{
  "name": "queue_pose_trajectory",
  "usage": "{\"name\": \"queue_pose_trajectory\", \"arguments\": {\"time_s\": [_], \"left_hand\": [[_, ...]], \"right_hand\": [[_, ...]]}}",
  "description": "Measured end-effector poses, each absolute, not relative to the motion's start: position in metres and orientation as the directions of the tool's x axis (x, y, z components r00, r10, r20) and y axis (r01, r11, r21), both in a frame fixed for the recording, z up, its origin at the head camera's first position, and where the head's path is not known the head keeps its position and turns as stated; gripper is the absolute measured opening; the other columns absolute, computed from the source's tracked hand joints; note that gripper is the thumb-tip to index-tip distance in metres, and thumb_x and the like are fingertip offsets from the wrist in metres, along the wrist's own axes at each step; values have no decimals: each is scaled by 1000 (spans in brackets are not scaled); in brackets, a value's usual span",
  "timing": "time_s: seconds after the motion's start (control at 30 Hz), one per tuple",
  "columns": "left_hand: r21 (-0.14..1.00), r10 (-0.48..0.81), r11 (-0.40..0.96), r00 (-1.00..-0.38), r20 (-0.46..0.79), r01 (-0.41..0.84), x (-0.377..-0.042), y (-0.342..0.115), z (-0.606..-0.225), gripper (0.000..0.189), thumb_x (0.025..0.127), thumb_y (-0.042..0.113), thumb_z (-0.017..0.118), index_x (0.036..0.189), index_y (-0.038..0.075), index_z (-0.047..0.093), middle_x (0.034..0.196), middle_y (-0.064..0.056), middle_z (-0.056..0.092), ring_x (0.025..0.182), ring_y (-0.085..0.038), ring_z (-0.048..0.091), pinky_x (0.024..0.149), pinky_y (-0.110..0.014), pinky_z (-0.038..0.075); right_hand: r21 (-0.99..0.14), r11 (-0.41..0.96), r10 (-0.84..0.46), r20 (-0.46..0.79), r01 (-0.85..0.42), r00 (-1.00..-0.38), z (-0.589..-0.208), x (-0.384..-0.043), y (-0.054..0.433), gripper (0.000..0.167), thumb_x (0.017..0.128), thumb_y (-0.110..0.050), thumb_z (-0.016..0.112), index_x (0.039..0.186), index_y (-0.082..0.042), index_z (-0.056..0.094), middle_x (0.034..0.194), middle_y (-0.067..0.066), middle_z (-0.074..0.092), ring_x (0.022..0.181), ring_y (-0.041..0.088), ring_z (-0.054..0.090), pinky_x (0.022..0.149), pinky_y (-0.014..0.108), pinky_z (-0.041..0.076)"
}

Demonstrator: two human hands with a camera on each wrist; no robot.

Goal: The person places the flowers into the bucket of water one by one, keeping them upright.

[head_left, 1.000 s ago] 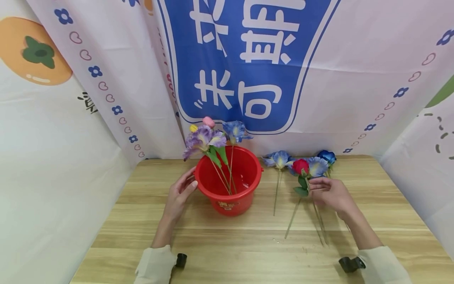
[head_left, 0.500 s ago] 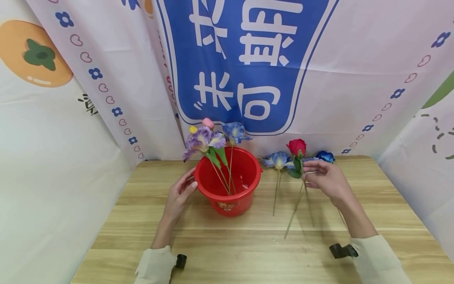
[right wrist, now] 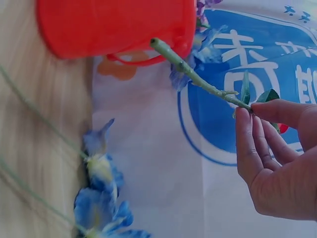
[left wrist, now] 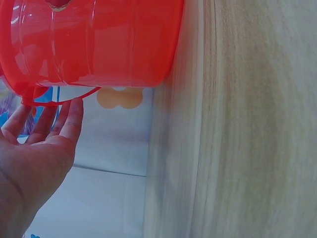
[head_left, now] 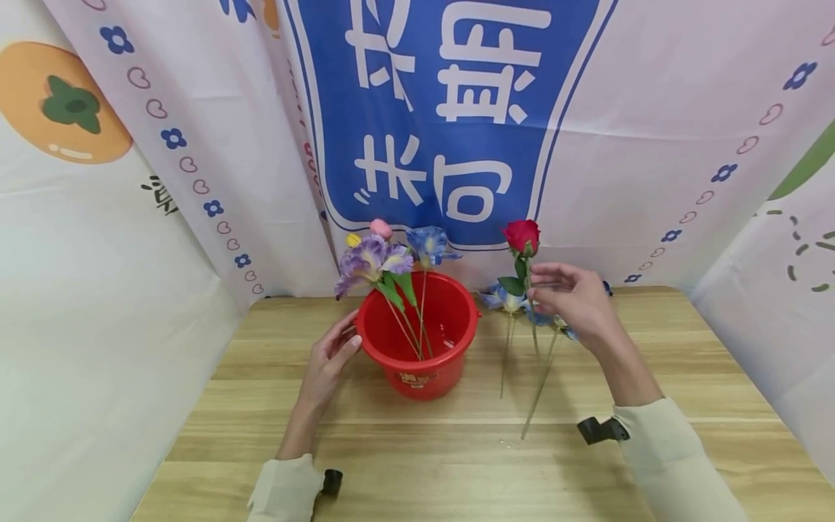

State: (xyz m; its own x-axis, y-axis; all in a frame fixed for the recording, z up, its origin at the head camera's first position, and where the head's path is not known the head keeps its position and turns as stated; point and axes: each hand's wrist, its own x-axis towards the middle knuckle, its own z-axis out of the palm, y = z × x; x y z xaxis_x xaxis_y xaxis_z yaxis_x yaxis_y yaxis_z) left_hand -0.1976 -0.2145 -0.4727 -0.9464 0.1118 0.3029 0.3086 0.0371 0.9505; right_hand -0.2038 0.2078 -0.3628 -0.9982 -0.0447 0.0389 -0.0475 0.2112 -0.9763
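Observation:
My right hand [head_left: 574,297] pinches the green stem of a red rose [head_left: 523,236] between thumb and fingers, and the bloom points up. In the right wrist view the cut end of the rose stem [right wrist: 188,72] sticks out past my fingertips toward the bucket. A red plastic bucket [head_left: 427,373] stands upright on the table, holding a purple iris [head_left: 372,261], a blue iris [head_left: 429,245] and pink and yellow buds. With fingers nearly straight, my left hand [head_left: 331,362] rests against the bucket's left side. The left wrist view has its fingertips right at the thin bucket handle [left wrist: 64,103].
Blue irises [right wrist: 96,210] lie on the wooden table [head_left: 417,464] to the right of the bucket, their stems toward me. A sliver of dark blue bloom [head_left: 607,288] shows behind my right hand. A printed cloth [head_left: 626,181] hangs along the table's back edge.
My right hand has lifted the red rose off the other flowers and carried it up and left, closer to the bucket. My left hand has stayed at the bucket's side.

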Motion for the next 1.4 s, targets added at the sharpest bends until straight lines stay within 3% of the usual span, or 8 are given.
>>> {"name": "queue_pose_trajectory", "arguments": {"time_s": [0.47, 0.93, 1.17, 1.4], "left_hand": [[954, 108, 46, -951, 290, 296, -197, -215, -474, 51, 108, 8, 59, 157, -4, 49, 154, -33, 53, 125, -1, 65, 103, -18, 58], [952, 115, 51, -948, 295, 303, -199, -215, -474, 52, 107, 6, 59, 157, -4, 49, 155, -32, 53, 126, 0, 64, 103, -16, 57], [952, 113, 56, -949, 293, 301, -198, -216, -473, 52, 108, 8, 60, 157, -2, 50, 153, -29, 55, 125, -3, 65, 103, -18, 58], [950, 120, 48, -946, 300, 308, -199, -216, -474, 51, 108, 6, 59, 157, -3, 49, 153, -33, 53, 125, -1, 65, 102, -17, 58]], "right_hand": [[-992, 109, -25, 66, -69, -997, -338, -216, 178, 48, 100, -7, 72, 146, -2, 60, 126, 9, 66, 102, 10, 76, 88, 27, 67], [-992, 37, 24, 122, -121, -992, -327, -225, 155, 43, 101, -8, 72, 143, -5, 63, 126, 10, 67, 103, 13, 76, 90, 33, 67], [-985, 41, 30, 171, -170, -985, -326, -232, 146, 43, 101, -6, 71, 143, -3, 63, 122, 8, 67, 110, 23, 75, 87, 32, 67], [-981, 7, 37, 194, -194, -980, -325, -236, 137, 43, 101, -3, 71, 142, -1, 63, 122, 9, 68, 109, 22, 76, 84, 30, 68]]}}
